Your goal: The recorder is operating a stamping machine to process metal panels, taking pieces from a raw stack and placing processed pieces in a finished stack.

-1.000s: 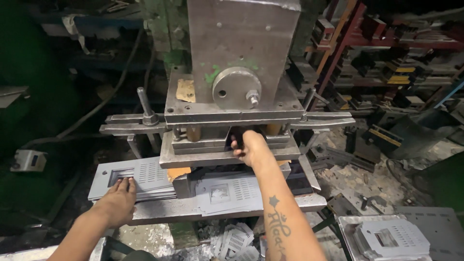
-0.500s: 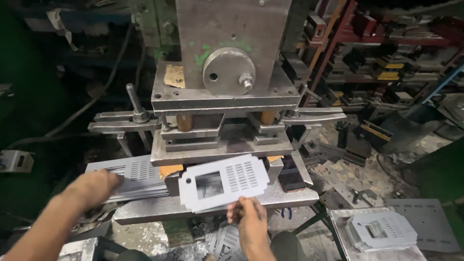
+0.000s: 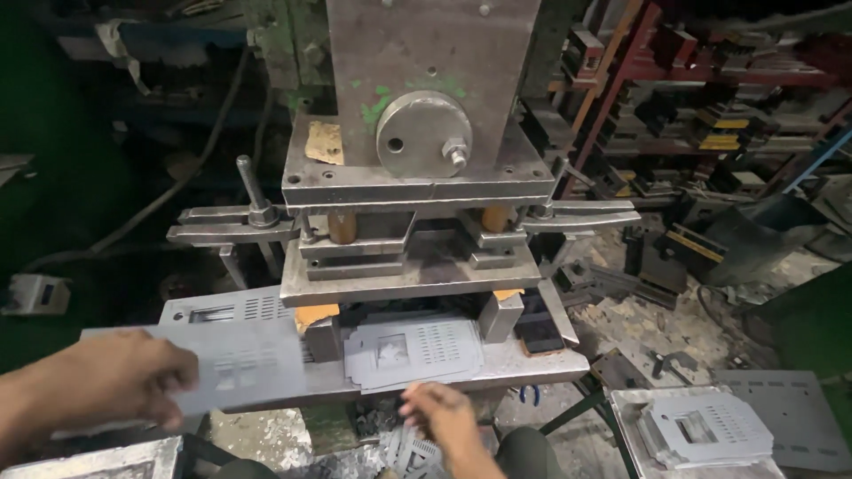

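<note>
A heavy steel press [image 3: 426,177] fills the centre of the frame, its upper block bearing a round disc [image 3: 424,133] with a bolt. Below it the die opening sits over a flat steel worktop [image 3: 532,362].

The left hand [image 3: 106,383] enters from the lower left of the frame and is closed on a blank sheet-metal plate [image 3: 235,364]; its grip is clamped on the plate's near left edge, thumb on top. The plate is blurred, lies roughly flat and reaches toward the left side of the die. Behind it, a further grey plate [image 3: 226,308] with slots lies on the worktop's left part.

The right hand [image 3: 441,417] comes up from the bottom centre, just below the front edge of the worktop. Its fingers are loosely spread and hold nothing; the fingertips are near the front edge of a punched sheet [image 3: 413,352], and whether they touch it cannot be told. That punched sheet, with a square cut-out and rows of small slots, lies flat under the die, half out toward the front.

In the lower right of the frame a shallow metal tray [image 3: 626,410] holds a stack of finished punched sheets [image 3: 706,426] of the same pattern. Below the worktop, loose offcuts [image 3: 399,448] lie on the floor. Racks of dark tooling [image 3: 710,115] fill the upper right.
</note>
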